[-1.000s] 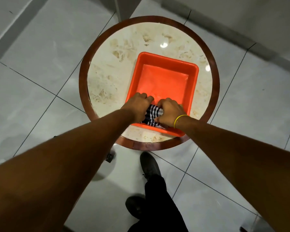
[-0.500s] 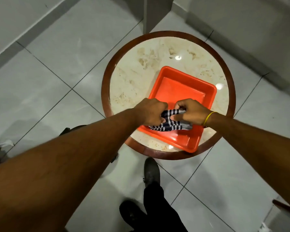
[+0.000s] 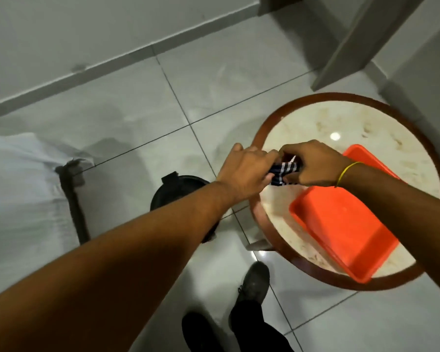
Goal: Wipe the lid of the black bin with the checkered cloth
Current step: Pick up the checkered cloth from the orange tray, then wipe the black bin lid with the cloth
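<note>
Change: cloth lifted out of the tray; bin now visible.
Hands: left and right both grip it.
Cloth: bunched, dark-and-white checks.

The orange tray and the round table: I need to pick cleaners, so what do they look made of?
The orange tray looks like moulded plastic: one even colour, rounded corners, a dull sheen. The round table seems to have a polished stone top, perhaps marble, cream with brown mottling and a sharp light glint, inside a reddish-brown rim that looks like varnished wood.
</note>
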